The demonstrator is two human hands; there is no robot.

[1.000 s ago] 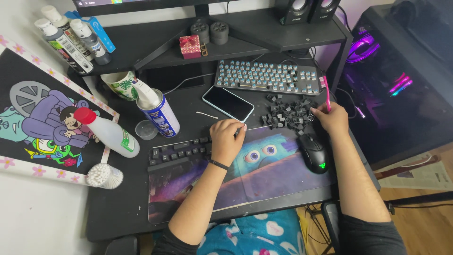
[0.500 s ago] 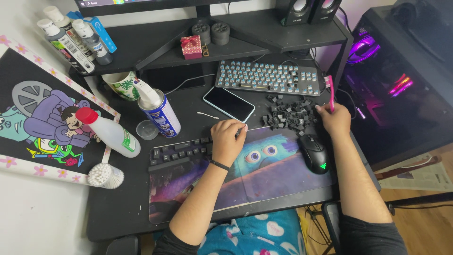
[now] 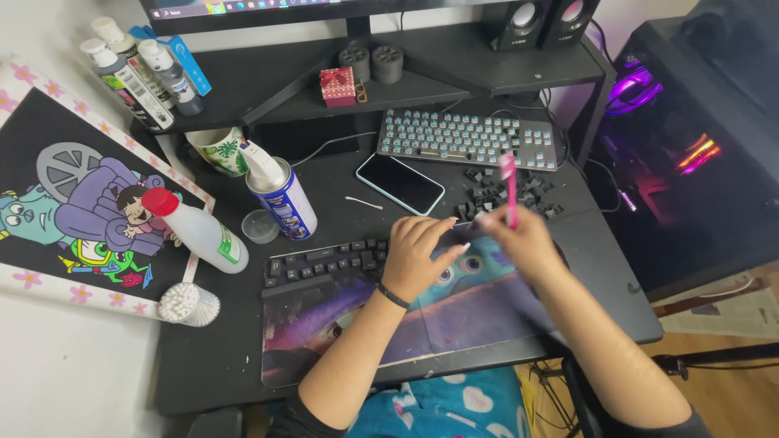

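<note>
1. The right hand sits over the upper edge of the desk mat, fingers pinched around the lower end of a pink toothbrush.
2. The toothbrush stands nearly upright out of those fingers, its pale bristle head at the top, showing in front of the pile of loose black keycaps.
3. The left hand lies just left of the right one, nearly touching it, fingers curled downward with the tips pointing toward the right hand.
4. Whether the left fingers grip a keycap, I cannot tell; the hand covers whatever sits beneath it.
5. Directly left of that hand, rows of black keycaps are laid out along the mat's top edge.
6. Behind the loose pile lies the stripped keyboard, its blue switches bare.
7. A dark phone lies face up between the keyboard and the hands, with a cotton swab just to its left.
8. Further left stand a blue spray can, a small clear cup and a white bottle with a red cap.
9. A tub of cotton swabs sits near the desk's left edge, beside a cartoon painting.
</note>
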